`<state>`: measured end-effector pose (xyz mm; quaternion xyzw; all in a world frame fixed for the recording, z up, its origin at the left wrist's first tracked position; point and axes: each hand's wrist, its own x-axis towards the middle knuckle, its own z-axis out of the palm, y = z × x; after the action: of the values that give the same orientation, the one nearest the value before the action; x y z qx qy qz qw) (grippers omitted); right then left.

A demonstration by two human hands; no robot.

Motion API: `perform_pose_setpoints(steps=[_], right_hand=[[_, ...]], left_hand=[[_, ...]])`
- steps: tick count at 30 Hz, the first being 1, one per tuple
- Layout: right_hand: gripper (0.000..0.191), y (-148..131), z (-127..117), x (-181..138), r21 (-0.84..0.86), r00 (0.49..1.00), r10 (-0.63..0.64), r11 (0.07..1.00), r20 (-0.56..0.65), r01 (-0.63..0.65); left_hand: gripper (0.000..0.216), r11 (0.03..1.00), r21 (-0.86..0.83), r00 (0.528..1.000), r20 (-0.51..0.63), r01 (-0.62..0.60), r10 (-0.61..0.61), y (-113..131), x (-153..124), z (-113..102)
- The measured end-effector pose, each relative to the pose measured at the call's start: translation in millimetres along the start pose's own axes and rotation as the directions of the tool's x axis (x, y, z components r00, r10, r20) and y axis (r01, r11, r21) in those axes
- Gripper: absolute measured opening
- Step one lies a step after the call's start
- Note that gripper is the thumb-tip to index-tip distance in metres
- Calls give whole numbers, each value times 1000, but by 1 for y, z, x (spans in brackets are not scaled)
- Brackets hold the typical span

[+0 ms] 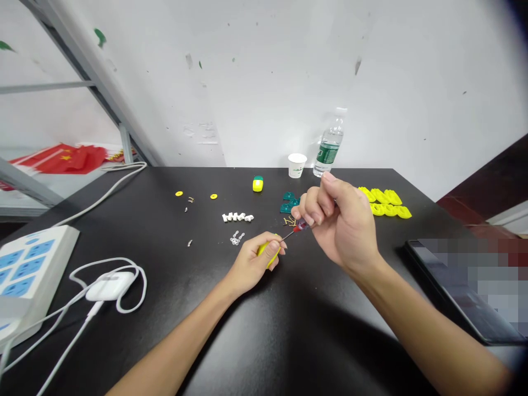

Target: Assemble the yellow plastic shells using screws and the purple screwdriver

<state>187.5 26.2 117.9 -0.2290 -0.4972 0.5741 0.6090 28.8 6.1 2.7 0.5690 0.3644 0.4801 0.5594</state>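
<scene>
My left hand (253, 264) rests on the black table (289, 341) with its fingers closed around a small yellow plastic part (268, 252). My right hand (336, 220) is raised just above and to the right, fingers wrapped round a small screwdriver (297, 227) with a reddish handle. The thin metal tip of the screwdriver touches the yellow part in my left hand. Small brass screws (289, 221) and teal plastic pieces (289, 202) lie right behind the two hands.
Yellow shells (385, 202) lie at the right; white clips (237, 217), metal bits (236, 238), yellow discs (213, 196) and a yellow-green piece (258, 183) at centre. Paper cup (297, 165), water bottle (329, 147) at back. Power strip (25, 269), white charger (109, 286) left; tablet (462, 291) right.
</scene>
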Motion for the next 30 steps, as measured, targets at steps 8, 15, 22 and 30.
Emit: perform_pose_setpoints(steps=[8,15,22,30], right_hand=[[50,9,1,-8,4,990,-142,990,26,142],[49,14,1,-12,12,962,-232,972,144,233],[47,19,1,-15,35,961,-258,966,102,255],[48,11,4,-12,37,956,-274,962,104,271]], left_hand=[[35,992,-114,998,4,55,-55,1,-1,0],[34,968,-225,990,110,114,-91,0,-1,-6],[35,958,-257,988,118,129,-102,0,0,-6],[54,907,-370,979,72,202,-189,2,4,-4]])
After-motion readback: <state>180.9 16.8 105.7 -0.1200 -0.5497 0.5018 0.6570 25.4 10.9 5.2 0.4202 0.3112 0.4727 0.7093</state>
